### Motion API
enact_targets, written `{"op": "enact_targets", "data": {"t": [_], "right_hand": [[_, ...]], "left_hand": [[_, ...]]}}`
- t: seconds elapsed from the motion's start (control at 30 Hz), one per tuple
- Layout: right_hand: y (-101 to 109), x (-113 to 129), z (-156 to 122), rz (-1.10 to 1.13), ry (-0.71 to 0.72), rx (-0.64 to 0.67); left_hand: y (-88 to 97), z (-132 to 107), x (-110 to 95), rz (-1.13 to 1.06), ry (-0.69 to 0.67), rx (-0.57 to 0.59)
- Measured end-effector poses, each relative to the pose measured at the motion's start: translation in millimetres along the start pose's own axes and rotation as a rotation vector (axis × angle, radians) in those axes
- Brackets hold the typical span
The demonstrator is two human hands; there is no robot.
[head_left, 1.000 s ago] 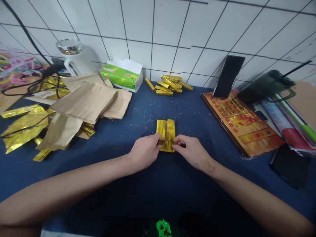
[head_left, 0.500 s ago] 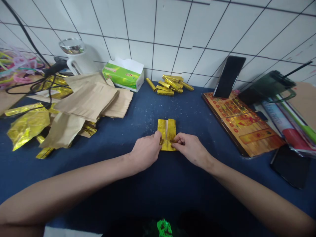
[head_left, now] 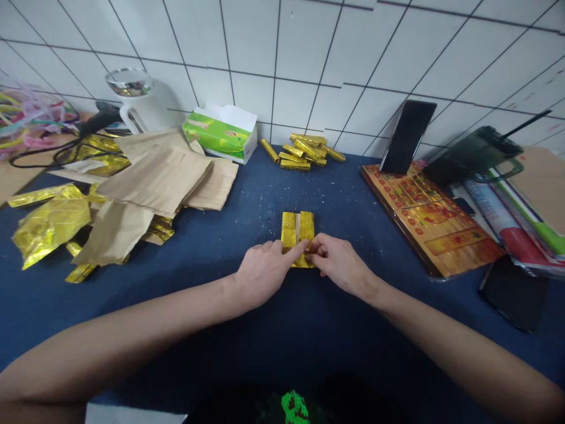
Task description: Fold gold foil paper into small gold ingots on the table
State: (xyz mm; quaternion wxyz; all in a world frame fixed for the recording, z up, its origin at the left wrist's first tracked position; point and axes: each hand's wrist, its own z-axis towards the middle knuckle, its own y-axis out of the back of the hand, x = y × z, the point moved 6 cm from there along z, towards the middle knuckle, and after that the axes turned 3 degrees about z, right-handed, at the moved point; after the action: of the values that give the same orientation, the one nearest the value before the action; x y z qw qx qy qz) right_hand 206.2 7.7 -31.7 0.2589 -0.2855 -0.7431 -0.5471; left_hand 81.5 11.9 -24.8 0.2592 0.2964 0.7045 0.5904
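A small folded piece of gold foil paper [head_left: 289,224] lies flat on the dark blue table. Its two side flaps meet near the middle, with a narrow strip of plain paper showing between them. My left hand [head_left: 263,272] rests at its left side, the index finger stretched across the lower part and touching the foil. Thumb and fingers of my right hand [head_left: 342,263] are closed together at the lower right edge of the paper. Part of the lower end is hidden by my fingers.
Several rolled gold foil tubes [head_left: 304,152] lie by the tiled wall. To the left are brown paper sheets [head_left: 154,171], crumpled gold foil [head_left: 55,221], a green tissue box [head_left: 216,134] and a white mug [head_left: 145,109]. An upright phone [head_left: 406,136] stands on an orange-gold packet [head_left: 435,218] at right.
My left index finger has stretched out rightward across the foil paper, where before it was bent at the left edge. My right hand has stayed nearly in place.
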Motion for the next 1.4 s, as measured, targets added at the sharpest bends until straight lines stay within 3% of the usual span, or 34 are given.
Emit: {"op": "enact_targets", "data": {"t": [0.5,0.8,1.17,1.4], "right_hand": [[-6.2,-8.9,-8.1,0.137,0.005,-0.051],[-6.4,-9.5,-10.8,0.036,0.057,-0.136],[-10.5,-6.3,-18.5,-0.261,0.126,-0.206],[-18.3,-1.4,-28.3,-0.534,0.252,-0.242]], "left_hand": [[-3.9,-0.6,-0.5,-0.02,-0.037,-0.037],[-2.3,0.0,0.9,-0.006,-0.033,-0.063],[-3.1,-3.0,2.1,0.026,-0.017,-0.105],[-0.4,-4.2,0.3,0.04,-0.055,-0.147]]}}
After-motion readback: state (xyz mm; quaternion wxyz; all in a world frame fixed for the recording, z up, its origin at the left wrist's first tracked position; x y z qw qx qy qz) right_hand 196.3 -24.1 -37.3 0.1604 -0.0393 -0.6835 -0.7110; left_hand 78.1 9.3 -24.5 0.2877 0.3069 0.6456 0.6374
